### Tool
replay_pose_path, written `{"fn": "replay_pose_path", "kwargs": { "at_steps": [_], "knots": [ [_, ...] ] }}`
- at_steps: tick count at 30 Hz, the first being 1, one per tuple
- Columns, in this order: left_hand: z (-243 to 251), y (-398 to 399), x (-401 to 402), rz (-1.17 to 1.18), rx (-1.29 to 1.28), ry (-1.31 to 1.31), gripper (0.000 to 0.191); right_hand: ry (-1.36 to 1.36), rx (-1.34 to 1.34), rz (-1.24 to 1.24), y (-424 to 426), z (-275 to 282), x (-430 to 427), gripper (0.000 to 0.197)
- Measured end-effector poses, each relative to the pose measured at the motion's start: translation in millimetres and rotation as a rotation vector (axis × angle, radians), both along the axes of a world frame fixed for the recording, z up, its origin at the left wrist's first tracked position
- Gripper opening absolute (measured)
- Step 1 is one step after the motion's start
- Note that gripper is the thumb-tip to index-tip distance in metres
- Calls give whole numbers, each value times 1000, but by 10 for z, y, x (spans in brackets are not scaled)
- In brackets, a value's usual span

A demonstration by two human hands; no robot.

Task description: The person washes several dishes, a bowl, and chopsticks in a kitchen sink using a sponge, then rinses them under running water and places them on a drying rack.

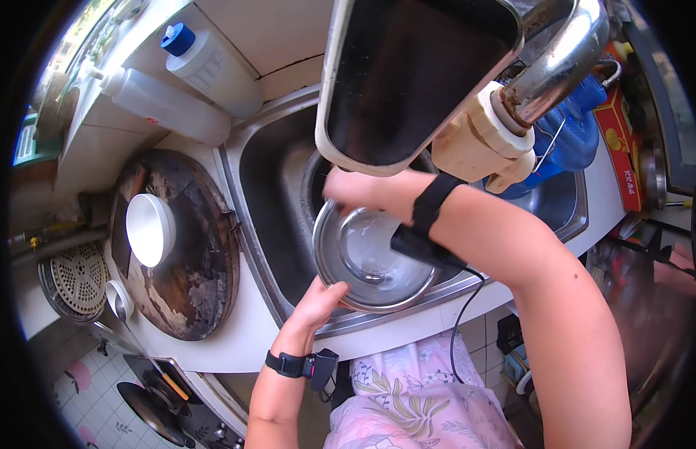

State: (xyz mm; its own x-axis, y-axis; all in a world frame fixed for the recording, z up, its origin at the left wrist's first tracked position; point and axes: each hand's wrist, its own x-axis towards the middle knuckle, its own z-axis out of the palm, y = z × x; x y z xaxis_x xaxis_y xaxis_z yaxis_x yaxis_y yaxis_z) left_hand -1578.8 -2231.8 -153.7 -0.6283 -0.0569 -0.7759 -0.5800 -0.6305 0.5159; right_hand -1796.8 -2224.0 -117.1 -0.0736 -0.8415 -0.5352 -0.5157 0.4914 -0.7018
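Observation:
A round stainless steel basin [320, 247] with clear water in it is over the sink [286, 264], near its front edge. My left hand [320, 300] grips the basin's near-left rim, thumb on top. At the far-left rim is my right hand [353, 188], blurred, its arm reaching across above the basin. Its fingers are partly hidden, so I cannot tell whether it holds the rim. Behind the basin, the edge of another round metal vessel [307, 185] shows inside the sink. Black bands with small devices circle both wrists.
A white tap fixture with a dark panel [421, 78] overhangs the sink. A wooden chopping board [202, 269] with a white bowl [148, 230] lies left, near a capped white bottle [213, 67] and a translucent bottle [168, 106]. A blue plastic jug [572, 134] stands right.

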Motion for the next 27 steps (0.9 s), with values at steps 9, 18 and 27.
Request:
{"fn": "replay_pose_path", "kwargs": {
  "at_steps": [9,18,27],
  "knots": [
    [-21,83,83,191,-95,11,31,375,-258,-243,903,-130,-365,44],
    [-1,9,-17,321,-51,46,30,799,-418,488,1051,-277,43,25],
    [-178,188,-30,422,-45,32,27,-299,-314,-125,1125,-380,854,39]
  ]
}}
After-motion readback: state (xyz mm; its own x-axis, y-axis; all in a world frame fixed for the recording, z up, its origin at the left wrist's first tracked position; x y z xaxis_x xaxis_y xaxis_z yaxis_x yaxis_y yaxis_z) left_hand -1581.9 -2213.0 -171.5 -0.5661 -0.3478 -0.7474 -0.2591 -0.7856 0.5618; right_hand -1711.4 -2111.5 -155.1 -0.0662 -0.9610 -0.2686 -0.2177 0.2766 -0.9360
